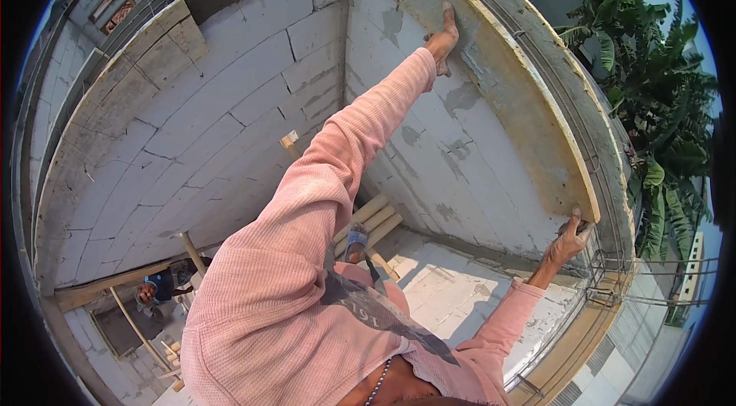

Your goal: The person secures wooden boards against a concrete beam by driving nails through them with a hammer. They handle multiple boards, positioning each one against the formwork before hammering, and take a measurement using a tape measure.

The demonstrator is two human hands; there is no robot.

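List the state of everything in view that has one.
Long board: against the right wall, touched by both hands.
Left hand: on the board, grip unclear.
Right hand: gripping the board's near end.
Right wall: patched grey.
Left wall: blocks bare, joints visible.
Left sleeve: wrinkled.
Other person: below, posture unclear.

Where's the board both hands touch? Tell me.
Head view, upper right: the board runs along the top of the wall, right hand at its near end, left hand farther up.
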